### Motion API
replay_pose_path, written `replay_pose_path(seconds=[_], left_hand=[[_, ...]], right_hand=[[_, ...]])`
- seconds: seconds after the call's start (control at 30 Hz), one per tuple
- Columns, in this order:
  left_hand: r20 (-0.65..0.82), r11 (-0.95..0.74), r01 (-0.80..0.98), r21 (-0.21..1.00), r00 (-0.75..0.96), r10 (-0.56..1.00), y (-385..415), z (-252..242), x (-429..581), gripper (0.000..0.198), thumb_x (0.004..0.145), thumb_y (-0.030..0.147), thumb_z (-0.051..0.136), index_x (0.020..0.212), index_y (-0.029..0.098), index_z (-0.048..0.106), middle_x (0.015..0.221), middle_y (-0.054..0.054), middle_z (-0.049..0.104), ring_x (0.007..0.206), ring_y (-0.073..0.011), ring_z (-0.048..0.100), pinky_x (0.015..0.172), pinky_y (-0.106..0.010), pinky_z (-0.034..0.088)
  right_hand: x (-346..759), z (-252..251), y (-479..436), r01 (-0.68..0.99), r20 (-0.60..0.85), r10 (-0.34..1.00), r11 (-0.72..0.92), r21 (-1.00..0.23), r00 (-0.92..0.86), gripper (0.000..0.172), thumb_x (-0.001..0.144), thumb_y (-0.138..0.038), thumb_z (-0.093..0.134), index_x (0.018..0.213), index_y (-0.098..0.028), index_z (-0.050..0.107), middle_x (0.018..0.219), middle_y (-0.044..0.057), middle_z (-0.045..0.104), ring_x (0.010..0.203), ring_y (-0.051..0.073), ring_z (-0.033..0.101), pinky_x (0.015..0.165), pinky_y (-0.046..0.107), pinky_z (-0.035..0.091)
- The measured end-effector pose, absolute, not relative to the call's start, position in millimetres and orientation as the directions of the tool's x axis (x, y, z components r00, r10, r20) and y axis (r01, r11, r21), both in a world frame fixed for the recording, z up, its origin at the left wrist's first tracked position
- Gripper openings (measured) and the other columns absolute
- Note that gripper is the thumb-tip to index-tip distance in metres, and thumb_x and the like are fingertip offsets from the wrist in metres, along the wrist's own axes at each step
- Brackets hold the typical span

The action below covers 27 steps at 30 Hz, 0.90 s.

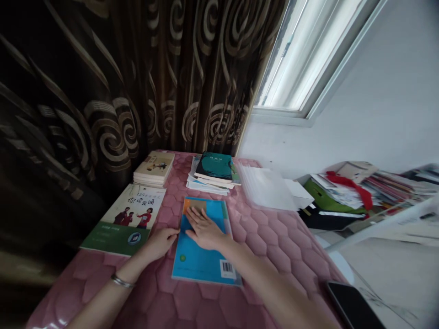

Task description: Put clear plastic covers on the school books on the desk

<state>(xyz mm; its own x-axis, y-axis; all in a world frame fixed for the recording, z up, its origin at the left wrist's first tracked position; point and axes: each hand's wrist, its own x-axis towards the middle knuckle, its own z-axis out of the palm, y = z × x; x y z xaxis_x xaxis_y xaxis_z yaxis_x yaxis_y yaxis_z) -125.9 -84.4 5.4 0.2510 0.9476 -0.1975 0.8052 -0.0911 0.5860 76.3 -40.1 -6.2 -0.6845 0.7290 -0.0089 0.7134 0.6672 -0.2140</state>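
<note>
A blue book (202, 260) lies back cover up on the pink quilted table (274, 237), its barcode near me. My right hand (205, 227) rests flat on its upper half, fingers stretched out and pointing left. At the book's left edge sits my left hand (160, 241), fingers curled and touching or gripping that edge. A metal bracelet (121, 281) circles the left wrist. Just left of the hands lies a green and white book (128, 219) with people pictured on its cover.
Two stacks of books stand at the back: a beige-covered one (154, 169) and one topped by a dark teal book (214, 167). Clear plastic sheets (265, 187) lie at the right. A dark phone (353, 306) sits at the near right corner. Patterned curtain behind; cluttered papers (360, 192) beyond the table.
</note>
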Motion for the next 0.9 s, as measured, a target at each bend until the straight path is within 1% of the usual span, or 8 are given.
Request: replay_pose_path(seconds=[0.07,0.13,0.2,0.3,0.43,0.63,0.73,0.9], left_hand=[[-0.26,-0.027,0.78,0.625,0.24,0.935,-77.9,4.4,-130.6,0.042,0.092,0.021,0.035,0.121,0.014,0.064,0.078,-0.004,0.076,0.075,-0.0173,0.071,0.073,-0.026,0.051],[-0.246,-0.021,0.778,0.628,0.224,0.943,-73.8,4.5,-130.3,0.042,0.095,0.025,0.03,0.116,0.014,0.065,0.065,-0.002,0.072,0.065,-0.0165,0.069,0.067,-0.024,0.049],[-0.171,-0.064,0.812,0.58,0.199,0.965,-71.1,7.0,-124.8,0.039,0.097,0.027,0.031,0.105,0.016,0.068,0.077,-0.004,0.074,0.075,-0.0165,0.07,0.071,-0.024,0.048],[-0.132,-0.079,0.899,0.43,0.15,0.98,-67.6,13.1,-110.5,0.028,0.096,0.031,0.042,0.097,0.018,0.067,0.098,-0.007,0.074,0.094,-0.0186,0.069,0.079,-0.025,0.046],[-0.136,-0.039,0.968,0.247,0.075,0.988,-63.9,14.8,-94.4,0.023,0.094,0.033,0.049,0.108,0.018,0.06,0.107,-0.011,0.072,0.099,-0.0219,0.068,0.076,-0.028,0.047],[-0.124,-0.054,0.983,0.175,0.076,0.989,-68.0,9.4,-91.1,0.028,0.096,0.032,0.046,0.117,0.016,0.055,0.107,-0.013,0.072,0.099,-0.0239,0.069,0.074,-0.029,0.048],[-0.116,-0.064,0.988,0.141,0.081,0.99,-71.8,10.2,-90.0,0.031,0.098,0.032,0.042,0.122,0.015,0.052,0.108,-0.015,0.071,0.099,-0.0244,0.069,0.073,-0.03,0.049],[-0.15,-0.061,0.992,0.11,0.077,0.986,-72.6,10.8,-88.1,0.035,0.099,0.033,0.039,0.126,0.014,0.05,0.108,-0.017,0.071,0.098,-0.0245,0.069,0.073,-0.03,0.051]], right_hand=[[65.7,-3.9,-65.6,0.673,0.011,0.695,0.7,-0.239,-0.719,0.067,0.099,-0.051,0.023,0.15,-0.007,0.026,0.157,0.012,0.016,0.147,0.023,0.007,0.12,0.048,0.008],[59.0,-0.5,-91.9,0.653,0.012,0.681,0.708,-0.269,-0.733,0.069,0.098,-0.052,0.025,0.149,-0.006,0.027,0.157,0.014,0.016,0.147,0.024,0.007,0.12,0.048,0.008],[54.8,3.6,-115.3,0.653,0.003,0.685,0.696,-0.297,-0.729,0.071,0.097,-0.053,0.029,0.149,-0.004,0.027,0.157,0.016,0.014,0.147,0.026,0.006,0.12,0.049,0.007],[50.4,9.8,-141.4,0.656,-0.019,0.696,0.667,-0.352,-0.718,0.075,0.096,-0.054,0.034,0.149,-0.002,0.025,0.156,0.018,0.013,0.146,0.028,0.004,0.12,0.05,0.006],[50.0,10.8,-164.1,0.614,0.002,0.665,0.691,-0.381,-0.747,0.074,0.095,-0.051,0.038,0.15,-0.005,0.022,0.156,0.015,0.013,0.146,0.027,0.004,0.121,0.048,0.008],[75.0,-16.6,-189.2,0.615,0.082,0.689,0.689,-0.383,-0.72,0.077,0.094,-0.049,0.043,0.152,-0.01,0.012,0.156,0.013,0.003,0.146,0.028,0.005,0.12,0.045,0.017],[97.3,-28.7,-198.3,0.735,0.042,0.802,0.564,-0.377,-0.595,0.077,0.095,-0.047,0.042,0.152,-0.011,0.005,0.156,0.011,-0.002,0.145,0.03,0.005,0.118,0.046,0.022],[127.8,-24.2,-210.5,0.896,-0.075,0.943,0.281,-0.344,-0.324,0.069,0.097,-0.047,0.033,0.15,-0.01,0.012,0.156,0.011,0.002,0.144,0.032,0.01,0.116,0.051,0.026]])
